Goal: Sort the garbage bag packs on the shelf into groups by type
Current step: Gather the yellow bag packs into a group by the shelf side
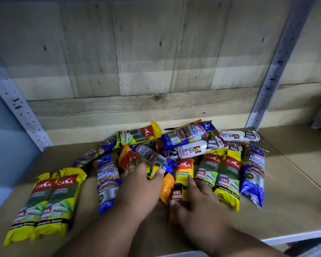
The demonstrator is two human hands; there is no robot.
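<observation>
Covering two orange packs (166, 184), both hands (141, 184).

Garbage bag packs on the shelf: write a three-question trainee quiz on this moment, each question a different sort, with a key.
1. True or false: the two yellow 25L packs at the shelf's left lie side by side, apart from the pile.
2. Which pack does the right hand grip? A) the orange 60L degradable pack B) a white drawstring pack C) a blue Singlet Handle pack
3. Fill in: the left hand holds a pack whose wrapper is mostly ____.

Key: 1 true; 2 A; 3 orange.
</observation>
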